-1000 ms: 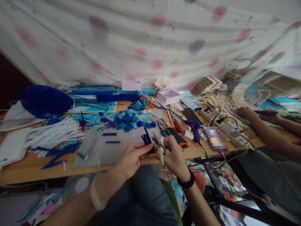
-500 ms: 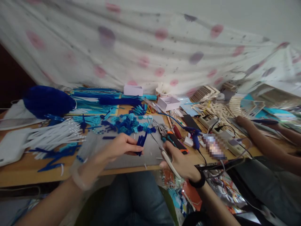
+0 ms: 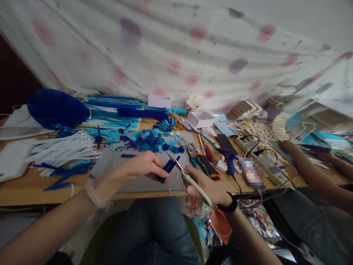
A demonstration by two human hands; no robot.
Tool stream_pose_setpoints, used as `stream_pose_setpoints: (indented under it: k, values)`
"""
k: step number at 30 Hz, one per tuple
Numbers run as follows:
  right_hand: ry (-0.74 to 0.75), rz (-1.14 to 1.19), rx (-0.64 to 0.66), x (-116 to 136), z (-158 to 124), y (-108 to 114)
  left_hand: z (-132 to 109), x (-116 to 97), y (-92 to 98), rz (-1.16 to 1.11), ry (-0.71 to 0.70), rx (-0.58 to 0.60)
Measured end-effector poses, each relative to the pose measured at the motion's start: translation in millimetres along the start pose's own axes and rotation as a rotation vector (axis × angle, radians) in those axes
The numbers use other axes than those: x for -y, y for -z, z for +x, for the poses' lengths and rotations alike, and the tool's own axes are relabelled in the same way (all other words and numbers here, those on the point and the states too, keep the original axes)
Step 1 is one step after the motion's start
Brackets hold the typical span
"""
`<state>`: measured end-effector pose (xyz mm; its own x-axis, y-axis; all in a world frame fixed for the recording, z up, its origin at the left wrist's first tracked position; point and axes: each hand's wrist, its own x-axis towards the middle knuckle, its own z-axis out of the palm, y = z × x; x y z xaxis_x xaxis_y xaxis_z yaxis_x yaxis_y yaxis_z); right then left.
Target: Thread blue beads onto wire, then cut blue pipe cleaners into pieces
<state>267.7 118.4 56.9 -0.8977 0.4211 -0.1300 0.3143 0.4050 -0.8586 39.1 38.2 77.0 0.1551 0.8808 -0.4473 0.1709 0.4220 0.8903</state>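
Observation:
Several short dark blue pipe cleaner pieces [image 3: 168,167] are pinched between the thumb and fingers of my left hand [image 3: 149,167], over the grey mat [image 3: 129,182]. My right hand [image 3: 205,186] is closed around white-handled scissors [image 3: 197,189]. The blades are parted and reach the upper ends of the blue pieces; whether they touch is too small to tell. Past my hands on the mat lies a pile of blue and turquoise fuzzy flower shapes [image 3: 154,140]. One dark blue strip [image 3: 128,155] rests on the mat beyond my left wrist.
White pearl-tipped stems [image 3: 66,149] are heaped at left, near a large blue bundle [image 3: 57,109]. Pliers [image 3: 208,165], a blue glue gun [image 3: 229,160], a phone [image 3: 251,173] and power strips [image 3: 271,165] lie to the right. Another person's arm [image 3: 309,169] rests at far right.
The scissors have come up and left, from beside the blue pieces to their upper ends. The pieces have tilted toward the right in my left hand. The view has shifted slightly.

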Motion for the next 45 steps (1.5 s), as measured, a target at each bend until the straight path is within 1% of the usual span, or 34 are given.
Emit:
stream_pose_setpoints:
  k: [8,15,20,27,32,36,38,40,41,43,45]
  values:
    - [0.058,0.014,-0.029,-6,0,-1,8,-2,-2.6,0.024,0.019,0.038]
    - [0.006,-0.065,-0.016,-6,0,1,10,-3,2.3,0.048,0.018,0.050]
    - [-0.020,-0.080,-0.036,-10,1,-2,9,-2,6.8,0.069,0.030,0.045]
    - [-0.098,0.016,-0.060,-12,2,-9,11,1,9.2,0.067,0.028,0.022]
    - [-0.149,0.059,-0.069,-13,5,-13,15,6,12.9,0.054,0.015,0.035]
    - [-0.262,0.134,-0.110,-21,9,-16,22,12,16.1,0.066,0.008,0.016]
    - [-0.283,0.141,-0.129,-26,11,-16,25,15,18.0,0.050,0.015,-0.004]
    - [-0.255,0.047,-0.182,-31,11,-15,26,18,19.6,-0.014,0.027,-0.032]
    - [-0.240,-0.036,-0.236,-34,11,-14,25,20,20.2,-0.054,0.032,-0.045]
    - [-0.214,-0.245,-0.347,-39,10,-13,24,24,20.6,-0.125,0.037,-0.068]
    - [-0.186,-0.441,-0.380,-44,11,-14,21,29,19.7,-0.200,0.043,-0.085]
